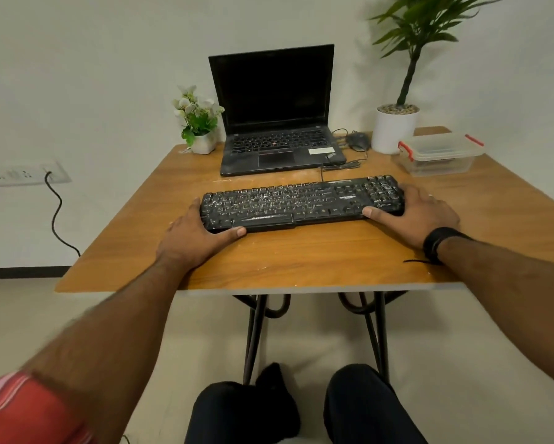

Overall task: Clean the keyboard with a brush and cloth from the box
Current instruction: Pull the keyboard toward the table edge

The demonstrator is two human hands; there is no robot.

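left hand [192, 238] grips the left end of the dusty black plastic keyboard [301, 203], thumb along its front edge. keyboard lies flat mid wooden table [301, 261]. right hand [413, 216] holds the right end likewise; clear lidded plastic box with red clips [440, 153] sits closed at far right.

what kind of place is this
Probably a small home or office workstation: a wooden desk against a plain wall holds an open laptop, a wired keyboard, a mouse and potted plants.
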